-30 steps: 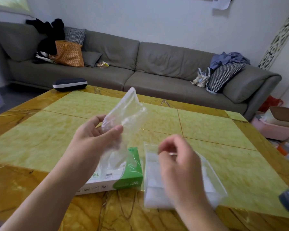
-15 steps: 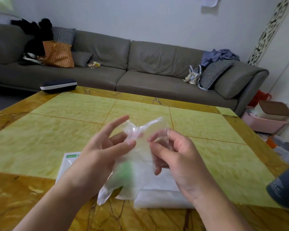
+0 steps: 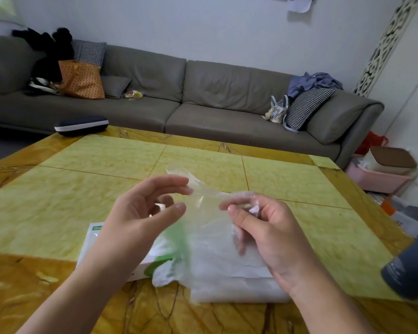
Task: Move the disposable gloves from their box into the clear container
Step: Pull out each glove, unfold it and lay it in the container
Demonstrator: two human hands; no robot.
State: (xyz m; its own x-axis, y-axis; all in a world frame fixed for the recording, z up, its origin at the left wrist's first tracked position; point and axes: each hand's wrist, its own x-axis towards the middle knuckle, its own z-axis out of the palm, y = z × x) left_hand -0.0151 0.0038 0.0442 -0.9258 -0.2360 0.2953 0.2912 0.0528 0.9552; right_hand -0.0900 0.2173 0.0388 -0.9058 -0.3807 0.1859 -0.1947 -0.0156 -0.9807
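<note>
A thin clear disposable glove [image 3: 204,213] hangs in the air between my hands, over the table. My right hand [image 3: 263,227] pinches its bunched edge between thumb and fingers. My left hand [image 3: 145,213] is beside the glove with fingers spread and relaxed; its fingertips are at the film's left edge, and I cannot tell if they touch it. Below lies the white and green glove box [image 3: 94,239], mostly hidden by my left forearm. The clear container [image 3: 239,285] with white gloves in it sits right of the box, seen through the hanging glove.
The yellow marble table [image 3: 106,184] has a dark glasses case [image 3: 81,125] at its far left edge. A dark grey bottle [image 3: 408,268] sits at the right edge. A grey sofa [image 3: 203,97] stands behind, with pink bins [image 3: 377,177] on the floor at right.
My left hand held the glove up alone, then both hands met on it. Now the right hand pinches it and the left hand's fingers have opened and drawn slightly left.
</note>
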